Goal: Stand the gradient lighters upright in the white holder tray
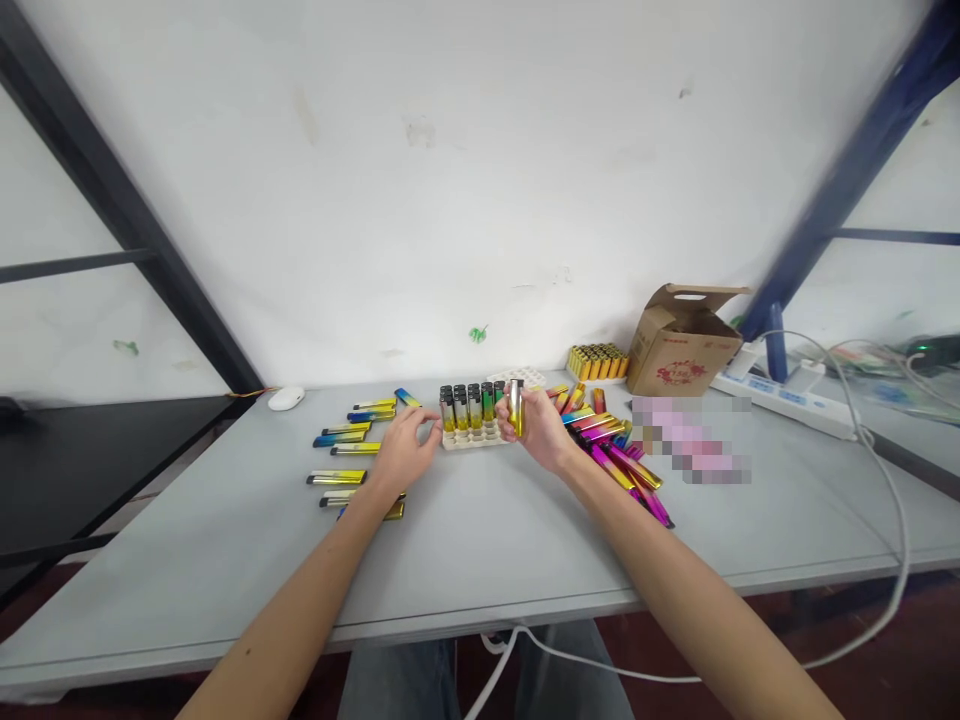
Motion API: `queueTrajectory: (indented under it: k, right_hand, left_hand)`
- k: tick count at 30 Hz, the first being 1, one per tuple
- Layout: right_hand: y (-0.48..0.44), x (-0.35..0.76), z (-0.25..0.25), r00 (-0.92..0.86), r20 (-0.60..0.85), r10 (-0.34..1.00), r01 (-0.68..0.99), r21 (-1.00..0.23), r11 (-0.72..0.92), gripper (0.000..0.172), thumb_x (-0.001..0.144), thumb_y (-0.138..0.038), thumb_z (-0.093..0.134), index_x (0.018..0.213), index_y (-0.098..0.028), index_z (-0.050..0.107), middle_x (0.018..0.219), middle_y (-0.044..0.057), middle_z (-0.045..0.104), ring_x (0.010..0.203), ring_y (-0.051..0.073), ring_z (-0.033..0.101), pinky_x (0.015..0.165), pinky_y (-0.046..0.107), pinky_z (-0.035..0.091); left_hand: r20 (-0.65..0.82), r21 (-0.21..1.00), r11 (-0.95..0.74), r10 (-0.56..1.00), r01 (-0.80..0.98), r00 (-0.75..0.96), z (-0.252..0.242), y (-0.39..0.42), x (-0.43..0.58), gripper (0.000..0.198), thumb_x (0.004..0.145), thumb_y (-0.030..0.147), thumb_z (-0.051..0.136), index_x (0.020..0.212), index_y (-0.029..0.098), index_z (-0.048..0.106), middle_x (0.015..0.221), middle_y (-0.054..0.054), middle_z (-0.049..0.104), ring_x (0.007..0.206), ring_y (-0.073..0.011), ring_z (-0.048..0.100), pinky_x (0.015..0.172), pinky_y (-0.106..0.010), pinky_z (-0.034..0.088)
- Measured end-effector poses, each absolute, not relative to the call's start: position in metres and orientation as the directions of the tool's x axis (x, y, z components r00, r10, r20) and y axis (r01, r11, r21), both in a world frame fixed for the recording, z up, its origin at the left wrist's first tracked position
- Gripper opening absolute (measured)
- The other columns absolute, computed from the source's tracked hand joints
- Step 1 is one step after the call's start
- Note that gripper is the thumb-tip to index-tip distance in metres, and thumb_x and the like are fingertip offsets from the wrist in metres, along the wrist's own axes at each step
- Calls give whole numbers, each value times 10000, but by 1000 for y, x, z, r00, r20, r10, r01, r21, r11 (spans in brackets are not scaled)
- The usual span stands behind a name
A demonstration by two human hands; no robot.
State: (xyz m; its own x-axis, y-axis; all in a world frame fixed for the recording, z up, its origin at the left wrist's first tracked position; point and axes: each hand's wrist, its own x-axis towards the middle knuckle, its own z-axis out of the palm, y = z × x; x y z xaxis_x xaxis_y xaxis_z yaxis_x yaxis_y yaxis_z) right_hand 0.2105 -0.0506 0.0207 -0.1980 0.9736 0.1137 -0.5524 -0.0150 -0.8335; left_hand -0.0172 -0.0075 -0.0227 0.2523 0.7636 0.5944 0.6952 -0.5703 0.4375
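Note:
My right hand [541,425] is wrapped round a shiny silver-and-gold lighter [516,408], held upright just right of a white tray [480,437]. Lighters with black tops [461,408] stand in rows in that tray, and the right hand covers part of its right side. On the tray's left, my left hand [409,445] hovers with loosely curved fingers apart, and nothing shows between them. Left of it, several yellow, silver and blue lighters [337,477] lie flat on the table; the left forearm partly covers some. Beyond the right hand is a pile of pink, gold and orange metallic lighters [619,465].
A second tray with orange-yellow cylinders [598,362] stands at the back beside an open cardboard box [679,345]. A power strip [784,400] and a white cable [896,500] run along the right. A white rounded device [286,398] sits at the back left.

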Motion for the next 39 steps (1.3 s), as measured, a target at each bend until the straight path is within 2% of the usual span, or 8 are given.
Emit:
queueTrajectory:
  k: [4,7,11,16,26,33,36,39]
  right_hand:
    - [-43,210,14,15,215,976,-359,-910,206,186,830,-398,572,832,-214,596,781,1,607,715,140,566,635,247,462]
    - [-42,211,10,99,379,920,-145,-909,390,135,808,-353,658,854,-227,675,887,6,627,899,158,556,773,248,464]
    - [-42,213,4,112,487,866,70,-873,482,102,773,-289,704,857,-235,721,818,9,618,838,176,533,787,281,453]
    - [-40,214,-4,63,519,853,224,-840,495,229,795,-235,662,1008,-273,738,867,14,676,815,177,567,807,306,454]
    - [-36,215,-14,30,545,838,461,-751,472,237,834,-280,577,1036,-198,669,871,50,716,776,195,660,713,311,493]
    - [-35,216,-17,16,593,805,569,-667,480,249,873,-263,546,1113,-231,607,875,17,686,583,141,591,632,287,470]
    - [-36,217,-17,-34,644,764,642,-573,510,259,890,-232,517,1117,-238,642,952,43,687,739,182,629,716,319,501]
    - [-36,218,-16,-38,748,663,766,-403,500,340,854,-136,497,1111,-242,693,1154,96,626,1076,255,570,946,412,464]
  left_hand:
    - [641,441,-571,740,692,203,-19,-9,-17,175,895,291,498,969,214,637,974,-50,682,900,-213,634,825,-347,506]
    - [645,421,-561,737,713,200,-20,-9,-18,158,888,278,508,951,213,637,967,-51,685,897,-218,635,834,-351,500]
    - [600,404,-522,771,751,212,-25,-6,-19,150,879,286,514,923,213,637,959,-60,673,928,-238,627,843,-374,490]
    - [563,403,-489,799,774,211,-27,-5,-20,163,876,297,512,930,215,642,964,-68,664,956,-256,613,856,-391,483]
    - [472,416,-444,851,794,229,-23,-9,-18,235,893,331,477,997,199,642,1032,-75,653,1021,-261,599,909,-397,467]
    - [456,373,-405,864,835,215,-22,-10,-15,244,886,324,483,998,200,661,1048,-83,672,1061,-285,584,949,-420,445]
    - [455,371,-323,880,871,132,-20,-8,-19,257,879,329,493,1007,189,666,1089,-96,674,1087,-309,575,963,-445,430]
    - [451,377,-253,890,891,62,-19,-7,-22,281,873,341,500,1040,183,662,1129,-105,669,1127,-328,555,987,-464,410]
